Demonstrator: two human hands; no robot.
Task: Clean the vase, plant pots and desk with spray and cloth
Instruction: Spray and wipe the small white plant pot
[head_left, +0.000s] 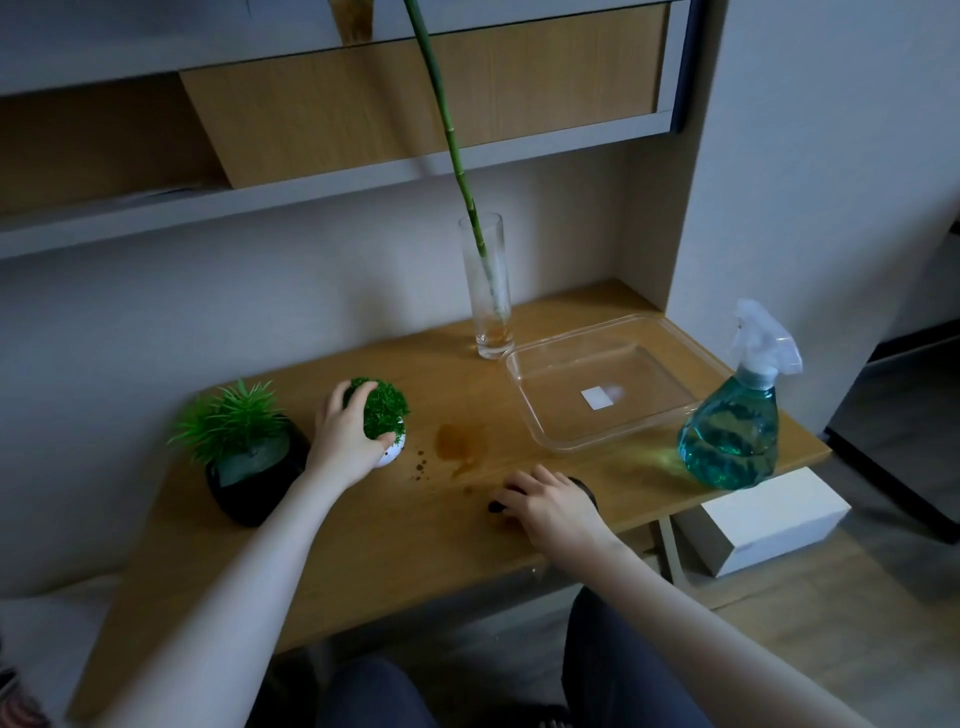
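My left hand (349, 435) grips the small white pot with a mossy green top (384, 415) on the wooden desk (363, 545). A black pot with a spiky green plant (249, 457) stands to its left. My right hand (550, 506) rests on a dark cloth (584, 491) near the desk's front edge, fingers curled over it; most of the cloth is hidden. A brown stain and dark specks (457, 447) mark the desk between my hands. At the back stands a tall glass vase (488, 291) with a green stem. The blue spray bottle (737, 415) stands at the right.
A clear plastic tray (540, 421) lies between the vase and the spray bottle. Shelves (311, 192) overhang the back of the desk. A white box (769, 519) sits on the floor under the desk's right end. My knees are below the front edge.
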